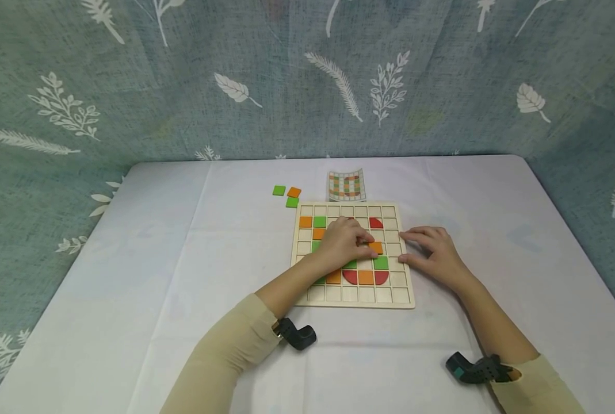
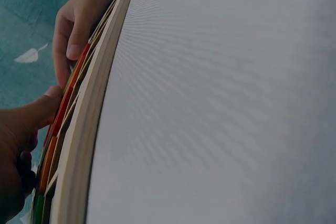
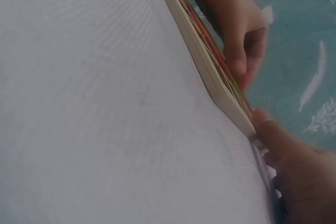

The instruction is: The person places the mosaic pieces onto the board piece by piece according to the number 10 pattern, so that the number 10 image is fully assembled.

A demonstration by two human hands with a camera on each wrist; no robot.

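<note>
A square wooden grid board [image 1: 359,295] lies on the table, with orange and green square tiles and red rounded pieces in its cells. Over its middle, my left hand [image 1: 340,244] pinches an orange square tile [image 1: 376,248] between thumb and fingers at a cell right of centre. The left palm and wrist hide several cells. At the board's right edge, my right hand [image 1: 434,253] rests with thumb and index finger apart, their tips touching the rim. From low down, the right wrist view shows the right thumb [image 3: 270,127] against the board's edge.
Behind the board stands a pattern card [image 1: 346,186] with a coloured grid. Two loose green tiles [image 1: 279,190] and an orange tile [image 1: 294,192] lie by the board's far left corner. A white cloth [image 1: 209,201] covers the table; a leaf-patterned curtain [image 1: 286,75] hangs behind.
</note>
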